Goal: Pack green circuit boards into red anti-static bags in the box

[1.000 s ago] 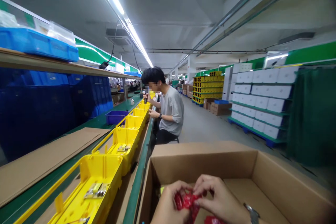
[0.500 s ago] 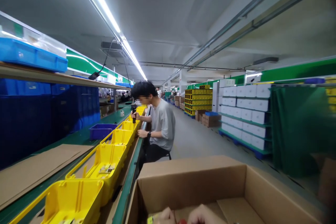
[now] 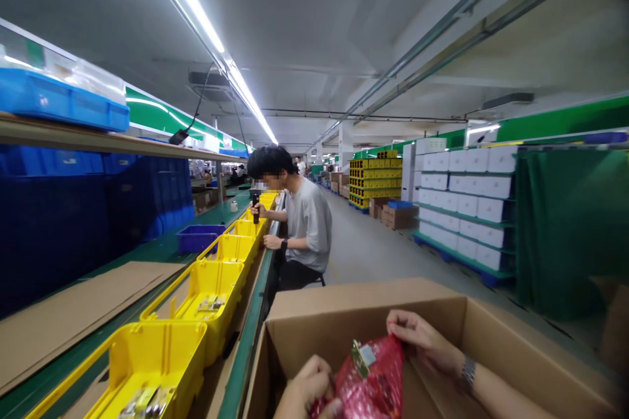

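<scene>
A red translucent plastic bag (image 3: 371, 386) is stretched between my hands over the open cardboard box (image 3: 344, 304). My left hand (image 3: 312, 386) is closed on the bag's lower left part. Pinched in the fingers of my right hand (image 3: 425, 340) is the bag's upper right corner; a metal-banded watch is on that wrist. A small green circuit board (image 3: 362, 359) with a pale block on it shows at the bag's upper left. Whether it lies inside the bag or pokes out, I cannot tell. The bag's other contents are blurred.
Yellow plastic housings (image 3: 157, 360) with metal parts inside line the green-edged bench at left. A seated co-worker (image 3: 307, 222) holds a black power screwdriver (image 3: 256, 206) over one. A purple bin (image 3: 199, 239) and cardboard sheets (image 3: 93, 301) lie on the bench. Stacked white boxes (image 3: 462, 190) stand right.
Both hands have risen from low inside the box, and the red bag has come up into view between them. The view has shifted slightly.
</scene>
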`<action>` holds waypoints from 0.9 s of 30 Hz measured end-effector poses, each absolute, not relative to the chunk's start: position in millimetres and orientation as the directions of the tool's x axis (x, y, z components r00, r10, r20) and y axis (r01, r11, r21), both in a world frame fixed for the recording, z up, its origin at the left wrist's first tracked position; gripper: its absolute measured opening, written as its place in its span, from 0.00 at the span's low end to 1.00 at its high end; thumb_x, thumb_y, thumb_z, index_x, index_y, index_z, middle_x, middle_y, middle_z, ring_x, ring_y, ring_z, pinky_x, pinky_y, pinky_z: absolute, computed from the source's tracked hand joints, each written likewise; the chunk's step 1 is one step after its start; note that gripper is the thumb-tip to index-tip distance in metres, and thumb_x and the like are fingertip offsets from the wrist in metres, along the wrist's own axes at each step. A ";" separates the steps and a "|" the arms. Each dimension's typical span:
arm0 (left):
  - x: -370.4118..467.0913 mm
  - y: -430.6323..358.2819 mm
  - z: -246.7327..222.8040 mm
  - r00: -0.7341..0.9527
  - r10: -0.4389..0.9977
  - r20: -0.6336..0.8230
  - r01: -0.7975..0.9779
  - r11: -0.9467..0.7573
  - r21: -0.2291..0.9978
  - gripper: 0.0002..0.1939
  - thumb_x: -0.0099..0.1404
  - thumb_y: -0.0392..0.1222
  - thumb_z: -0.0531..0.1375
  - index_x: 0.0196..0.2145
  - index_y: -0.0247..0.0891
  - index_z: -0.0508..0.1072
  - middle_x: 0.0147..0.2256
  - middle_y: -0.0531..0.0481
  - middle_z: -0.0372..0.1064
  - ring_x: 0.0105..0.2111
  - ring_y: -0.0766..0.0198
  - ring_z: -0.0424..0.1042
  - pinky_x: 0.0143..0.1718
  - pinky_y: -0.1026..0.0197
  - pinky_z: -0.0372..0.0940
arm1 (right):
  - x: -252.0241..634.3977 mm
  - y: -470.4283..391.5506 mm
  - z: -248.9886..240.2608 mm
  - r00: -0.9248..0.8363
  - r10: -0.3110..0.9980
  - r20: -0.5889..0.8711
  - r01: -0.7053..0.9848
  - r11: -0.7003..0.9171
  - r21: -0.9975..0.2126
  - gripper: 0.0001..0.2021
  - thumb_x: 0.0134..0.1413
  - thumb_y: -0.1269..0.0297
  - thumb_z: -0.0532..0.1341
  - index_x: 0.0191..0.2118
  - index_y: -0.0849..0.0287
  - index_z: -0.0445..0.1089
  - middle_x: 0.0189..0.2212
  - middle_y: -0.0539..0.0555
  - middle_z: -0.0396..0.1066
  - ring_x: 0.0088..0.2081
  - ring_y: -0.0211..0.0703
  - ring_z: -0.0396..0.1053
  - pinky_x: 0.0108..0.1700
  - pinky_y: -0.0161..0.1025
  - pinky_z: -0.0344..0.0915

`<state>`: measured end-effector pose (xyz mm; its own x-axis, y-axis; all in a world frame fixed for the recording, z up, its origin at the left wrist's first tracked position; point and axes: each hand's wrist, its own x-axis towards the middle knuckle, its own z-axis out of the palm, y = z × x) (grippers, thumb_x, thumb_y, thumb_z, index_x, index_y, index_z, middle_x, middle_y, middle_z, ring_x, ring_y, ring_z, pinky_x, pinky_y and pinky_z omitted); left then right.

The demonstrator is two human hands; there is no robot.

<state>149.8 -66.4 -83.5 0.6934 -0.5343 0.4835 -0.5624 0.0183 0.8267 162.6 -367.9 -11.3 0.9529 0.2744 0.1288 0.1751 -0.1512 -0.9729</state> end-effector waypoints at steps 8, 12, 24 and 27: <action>128.9 -65.8 -62.8 0.784 -0.357 0.507 -0.520 0.066 0.851 0.20 0.66 0.42 0.60 0.23 0.38 0.54 0.40 0.42 0.71 0.39 0.59 0.70 0.42 0.60 0.61 | 145.0 -330.9 -4.5 0.862 0.480 0.164 0.478 -0.659 -0.581 0.23 0.40 0.44 0.75 0.31 0.62 0.77 0.26 0.51 0.72 0.28 0.37 0.64 0.31 0.34 0.56; 126.7 -68.2 -66.0 0.813 -0.289 0.505 -0.526 0.005 0.850 0.24 0.65 0.43 0.62 0.20 0.39 0.52 0.35 0.45 0.75 0.35 0.59 0.73 0.39 0.59 0.64 | 130.8 -312.5 -2.9 0.844 0.518 0.142 0.501 -0.663 -0.556 0.19 0.48 0.45 0.72 0.33 0.58 0.81 0.30 0.54 0.78 0.33 0.44 0.73 0.39 0.38 0.64; 117.6 -67.9 -56.1 0.881 -0.253 0.400 -0.466 -0.614 0.638 0.21 0.75 0.54 0.47 0.32 0.41 0.70 0.34 0.44 0.75 0.32 0.58 0.73 0.31 0.58 0.51 | 129.6 -307.4 -15.4 0.839 0.458 0.292 0.541 -0.651 -0.533 0.14 0.48 0.58 0.70 0.24 0.61 0.71 0.26 0.50 0.65 0.33 0.41 0.62 0.39 0.39 0.56; 119.9 -70.5 -56.4 0.902 -0.238 0.360 -0.423 -0.652 0.629 0.24 0.73 0.57 0.47 0.25 0.39 0.62 0.25 0.47 0.67 0.25 0.63 0.61 0.30 0.56 0.43 | 131.3 -308.4 -14.4 0.873 0.387 0.298 0.483 -0.593 -0.644 0.08 0.50 0.60 0.69 0.28 0.59 0.77 0.27 0.51 0.68 0.35 0.43 0.64 0.41 0.40 0.57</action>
<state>119.9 -70.5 -56.4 0.9021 -0.2382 0.3598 -0.4231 -0.6520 0.6292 131.3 -308.4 -14.4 0.8725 0.3874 0.2977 0.4831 -0.5927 -0.6444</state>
